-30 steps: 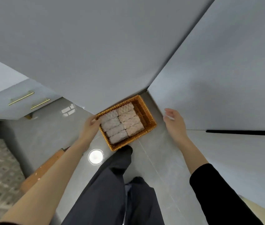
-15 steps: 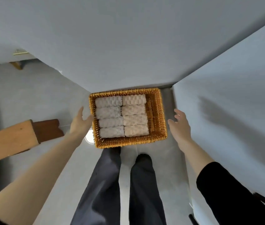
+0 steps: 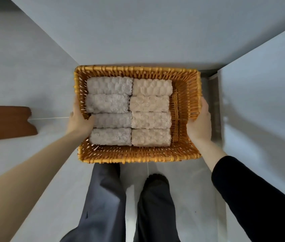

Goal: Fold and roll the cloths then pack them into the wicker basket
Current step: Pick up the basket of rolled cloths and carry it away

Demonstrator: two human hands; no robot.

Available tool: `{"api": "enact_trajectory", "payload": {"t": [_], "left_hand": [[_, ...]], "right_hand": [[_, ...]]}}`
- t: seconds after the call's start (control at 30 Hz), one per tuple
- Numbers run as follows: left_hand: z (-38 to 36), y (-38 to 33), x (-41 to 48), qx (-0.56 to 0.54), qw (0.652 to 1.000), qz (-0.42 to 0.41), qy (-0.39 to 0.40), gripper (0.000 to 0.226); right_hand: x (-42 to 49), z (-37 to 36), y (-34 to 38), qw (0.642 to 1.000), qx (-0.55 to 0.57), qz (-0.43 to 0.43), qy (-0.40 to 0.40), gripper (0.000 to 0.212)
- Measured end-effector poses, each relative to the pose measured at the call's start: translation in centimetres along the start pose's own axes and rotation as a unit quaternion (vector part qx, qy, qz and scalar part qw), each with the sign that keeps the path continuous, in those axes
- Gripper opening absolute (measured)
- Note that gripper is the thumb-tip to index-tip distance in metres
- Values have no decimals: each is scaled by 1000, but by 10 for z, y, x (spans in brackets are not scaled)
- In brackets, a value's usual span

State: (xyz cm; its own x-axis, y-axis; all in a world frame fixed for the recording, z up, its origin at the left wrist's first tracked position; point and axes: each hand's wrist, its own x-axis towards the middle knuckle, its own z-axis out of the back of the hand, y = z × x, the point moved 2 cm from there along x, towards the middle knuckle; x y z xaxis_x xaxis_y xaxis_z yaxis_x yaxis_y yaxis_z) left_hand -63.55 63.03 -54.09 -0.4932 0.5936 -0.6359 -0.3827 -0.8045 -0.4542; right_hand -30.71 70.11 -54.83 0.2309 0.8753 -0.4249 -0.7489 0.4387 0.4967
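From my remote seat I judge the packing to be finished. The wicker basket [image 3: 138, 157] sits low in a corner between pale grey panels, over the tiled floor [image 3: 181, 180] and just ahead of my operator's dark trousers [image 3: 106, 198]. Whether it is resting on the tiles or already lifted I cannot tell from this steep angle. Inside lie eight rolled cloths packed side by side in two columns of four: grey rolls [image 3: 109, 85] on the left and cream rolls [image 3: 151, 103] on the right, each touching its neighbours. A bare strip of woven bottom is left along the right wall. The left hand [image 3: 78, 121] grips the left short wall, thumb hooked over the rim and touching the third grey roll, with the fingers [image 3: 76, 103] wrapped outside. The right hand [image 3: 199, 123], coming from a black sleeve [image 3: 260, 198], clamps the opposite short wall the same way. I expect the basket to be light and fairly stiff, though the weave may flex and creak if squeezed. The short walls at mid-length are the sensible hold, and it should be kept level. The rolls are soft, textured and unsecured, so a tilt towards the vacant strip could let the cream column slide or loosen. A brown wooden board [image 3: 5, 123] lies on the floor well to the left.
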Motion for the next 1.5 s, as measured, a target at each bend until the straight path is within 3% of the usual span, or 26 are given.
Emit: {"api": "enact_trajectory", "payload": {"t": [0.17,0.37,0.67,1.13,1.5], "left_hand": [[-5,8,13,89,992,-12,-84,85],[13,-4,-4,103,991,2,-87,85],[93,-64,-94,94,993,-17,-73,85],[254,-155,-288,47,990,-94,-91,74],[352,-154,-387,43,972,-218,-82,76]], "right_hand": [[3,-8,-9,999,-13,0,-45,51],[-12,16,8,999,-26,6,-44,50],[-70,130,62,998,-34,17,-54,60],[-214,339,173,994,31,72,-82,59],[-373,400,203,978,45,99,-179,48]]}}
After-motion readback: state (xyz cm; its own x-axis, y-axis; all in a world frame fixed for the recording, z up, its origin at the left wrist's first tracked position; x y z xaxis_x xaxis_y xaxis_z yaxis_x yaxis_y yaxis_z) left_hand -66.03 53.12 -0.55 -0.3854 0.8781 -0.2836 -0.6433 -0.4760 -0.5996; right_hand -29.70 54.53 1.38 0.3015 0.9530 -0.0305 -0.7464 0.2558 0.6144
